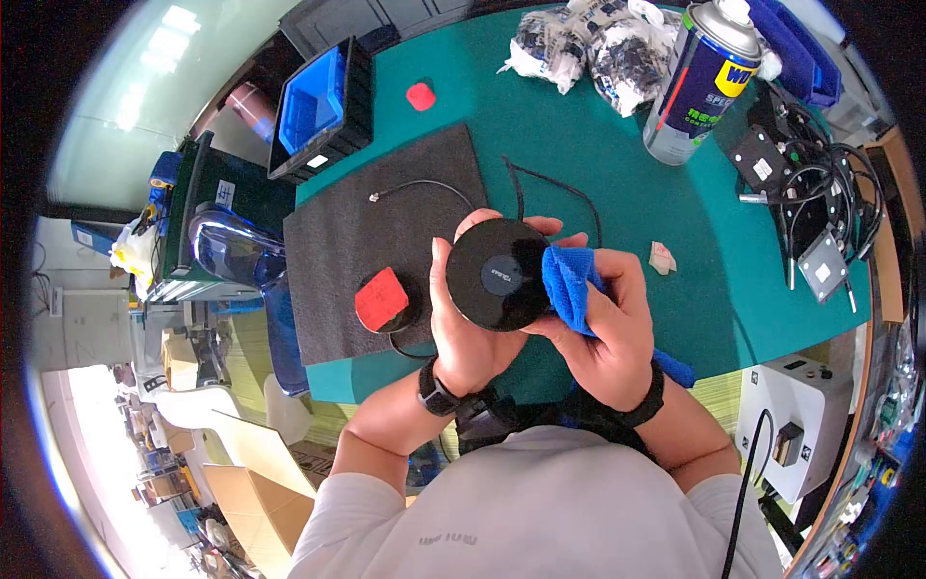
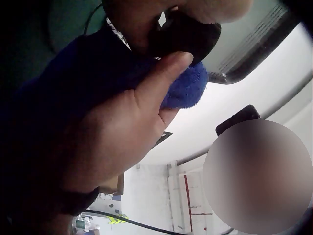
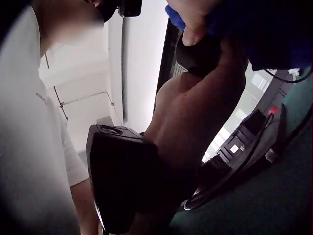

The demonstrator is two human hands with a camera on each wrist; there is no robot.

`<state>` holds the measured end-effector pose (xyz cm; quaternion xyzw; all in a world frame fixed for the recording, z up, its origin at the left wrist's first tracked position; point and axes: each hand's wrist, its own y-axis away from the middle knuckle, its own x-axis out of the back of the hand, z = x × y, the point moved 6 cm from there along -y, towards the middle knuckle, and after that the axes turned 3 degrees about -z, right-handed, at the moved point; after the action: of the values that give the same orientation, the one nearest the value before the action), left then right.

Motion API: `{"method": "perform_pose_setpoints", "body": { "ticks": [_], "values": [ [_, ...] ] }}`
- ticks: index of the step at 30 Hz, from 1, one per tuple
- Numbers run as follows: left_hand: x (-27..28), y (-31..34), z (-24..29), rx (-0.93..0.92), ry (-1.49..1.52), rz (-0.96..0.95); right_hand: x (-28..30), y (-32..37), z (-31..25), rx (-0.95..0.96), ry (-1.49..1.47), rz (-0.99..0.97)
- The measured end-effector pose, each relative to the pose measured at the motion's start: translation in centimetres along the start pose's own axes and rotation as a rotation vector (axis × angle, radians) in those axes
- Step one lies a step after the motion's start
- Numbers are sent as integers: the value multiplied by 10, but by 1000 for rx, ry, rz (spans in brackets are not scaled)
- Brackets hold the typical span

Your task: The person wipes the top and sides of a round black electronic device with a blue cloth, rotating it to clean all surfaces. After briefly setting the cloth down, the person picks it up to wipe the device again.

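My left hand (image 1: 467,338) grips a round black disc (image 1: 482,246) with a grey label in its centre, its glossy face turned up over the table. Fingertips show past the far rim. A blue cloth (image 1: 569,285) is pinched in my right hand (image 1: 619,333) against the disc's right edge. In the left wrist view, the right thumb lies along the cloth (image 2: 188,88) beside the dark disc (image 2: 190,36). The right wrist view shows the left hand (image 3: 200,105) under the disc's rim. Left of the hands, a similar black puck topped with a red patch (image 1: 382,300) sits on a grey foam mat (image 1: 338,222).
A black cable (image 1: 569,185) loops on the green table (image 1: 714,222) behind the hands. A spray can (image 1: 702,82), wrapped bundles (image 1: 608,48) and cabled metal parts (image 1: 810,193) stand right. A blue bin (image 1: 313,106) and a red lump (image 1: 421,96) lie far left. A paper scrap (image 1: 663,258) lies nearby.
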<state>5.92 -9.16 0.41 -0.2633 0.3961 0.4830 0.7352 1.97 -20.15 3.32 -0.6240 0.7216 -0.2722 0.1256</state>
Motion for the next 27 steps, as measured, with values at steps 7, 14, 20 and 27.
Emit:
{"method": "perform_pose_setpoints", "body": {
  "ticks": [7,14,20,27],
  "values": [
    [4,0,-4,16,114,-18,-1,12,-2,206,-19,-147],
    [6,0,1,-42,-12,5,1,1,5,-12,12,-15],
    [3,1,2,-69,-13,-36,5,4,4,50,72,-66],
    [4,1,-1,9,82,5,4,13,-2,298,68,-139]
  ]
}}
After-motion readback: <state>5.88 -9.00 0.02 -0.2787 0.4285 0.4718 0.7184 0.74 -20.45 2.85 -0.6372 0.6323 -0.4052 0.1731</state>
